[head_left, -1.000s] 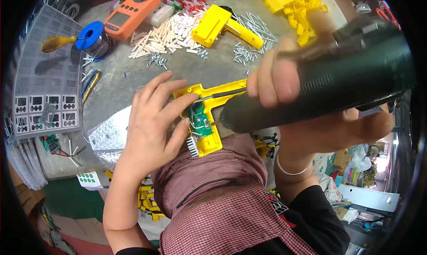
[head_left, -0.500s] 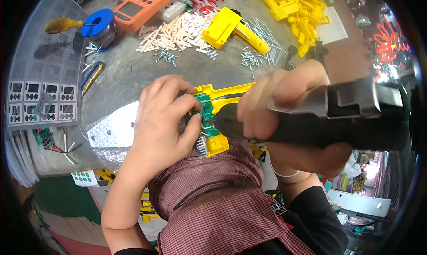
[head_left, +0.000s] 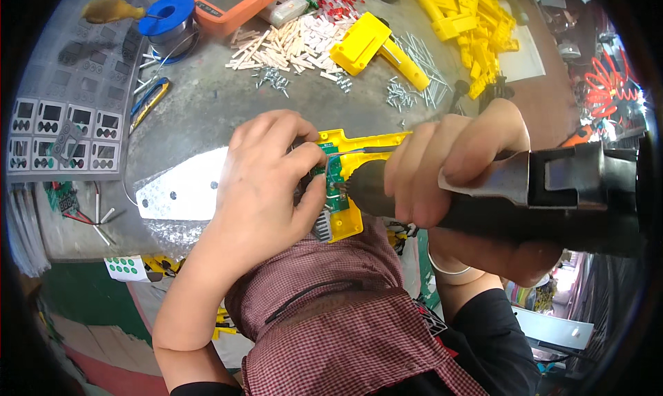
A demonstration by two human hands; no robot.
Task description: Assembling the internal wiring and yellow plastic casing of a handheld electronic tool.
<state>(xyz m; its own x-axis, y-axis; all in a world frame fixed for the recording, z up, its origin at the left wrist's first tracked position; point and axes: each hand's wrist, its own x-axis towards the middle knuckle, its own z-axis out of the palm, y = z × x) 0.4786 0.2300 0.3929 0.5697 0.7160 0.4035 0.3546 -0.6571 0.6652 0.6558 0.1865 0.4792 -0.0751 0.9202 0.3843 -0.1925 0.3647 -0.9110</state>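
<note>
A half shell of yellow plastic housing (head_left: 349,223) lies in front of me at the table's near edge, with a green circuit board (head_left: 338,168), wires and a grey finned heat sink (head_left: 322,227) in it. My left hand (head_left: 266,164) is closed on the housing's left side, thumb and fingertips bent at the board; the parts under the palm are hidden. In my right hand (head_left: 435,164) is a black power screwdriver (head_left: 539,220), gripped round its body and lying nearly level. Its front end points left at the board; the grip and front end hide the exact contact.
Behind lie wooden-looking sticks (head_left: 290,43), small screws (head_left: 273,79), long metal pins (head_left: 425,61) and a yellow shell (head_left: 359,43). More yellow shells (head_left: 473,33) are heaped far right. At left are a solder spool (head_left: 169,26), an orange meter (head_left: 238,2) and a white plate (head_left: 181,192).
The whole picture has shifted a little, with most things now farther right. Both hands keep their hold, and the screwdriver still points at the board.
</note>
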